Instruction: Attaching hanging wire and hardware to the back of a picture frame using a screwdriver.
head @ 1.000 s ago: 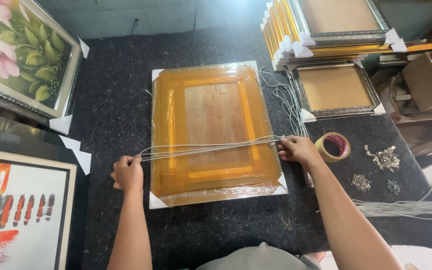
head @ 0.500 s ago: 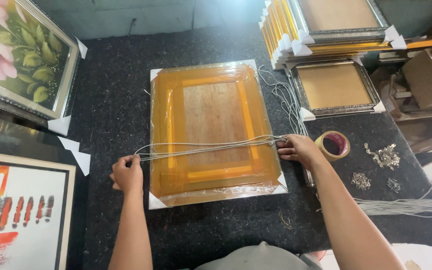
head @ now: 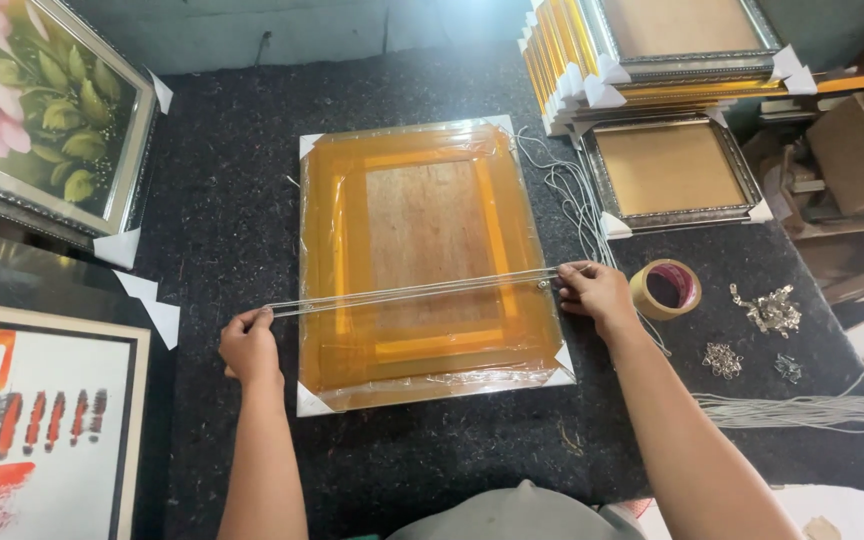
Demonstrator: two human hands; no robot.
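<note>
Cord stretched across wrapped frame, centre of pic.
L hand [head: 249, 347] and R hand [head: 595, 292], both closed, pinch ends of cord bundle [head: 412, 292] taut over orange film-wrapped frame [head: 428, 262] w/ white corner guards; tape roll [head: 665, 289] just right of R hand.

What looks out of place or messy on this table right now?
Little stands out. The wrapped frame lies slightly askew, the left hand and right hand stretching cords across it. Small metal hooks lie scattered beside the tape roll.
</note>
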